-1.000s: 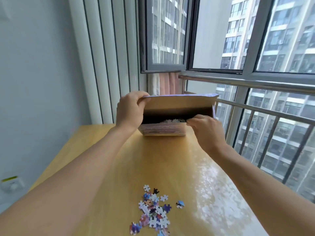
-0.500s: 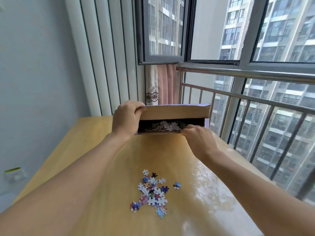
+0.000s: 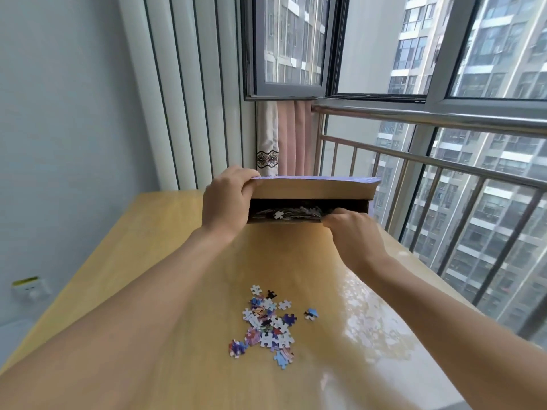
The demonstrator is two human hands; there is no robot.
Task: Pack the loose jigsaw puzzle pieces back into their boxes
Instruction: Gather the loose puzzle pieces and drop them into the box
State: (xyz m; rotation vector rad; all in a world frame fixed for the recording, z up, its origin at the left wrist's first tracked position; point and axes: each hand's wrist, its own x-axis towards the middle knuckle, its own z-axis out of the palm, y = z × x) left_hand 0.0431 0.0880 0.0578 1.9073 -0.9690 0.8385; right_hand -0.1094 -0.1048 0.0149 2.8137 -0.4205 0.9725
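box (image 3: 310,199) at the table's (image 3: 165,232) far edge, lid held up by left hand (image 3: 228,202); right hand (image 3: 352,232) curled at the opening — apparently dropping pieces in. loose pieces (image 3: 268,324) — nearer pile — to be gathered next.

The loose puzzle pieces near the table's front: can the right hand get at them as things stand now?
Probably yes. The loose puzzle pieces lie uncovered on the table, nothing over them; but the right hand is at the box opening and must draw back.

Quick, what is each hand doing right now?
Left hand: grips the puzzle box lid's left end.
Right hand: curled at the box's opening; holding anything cannot be told.
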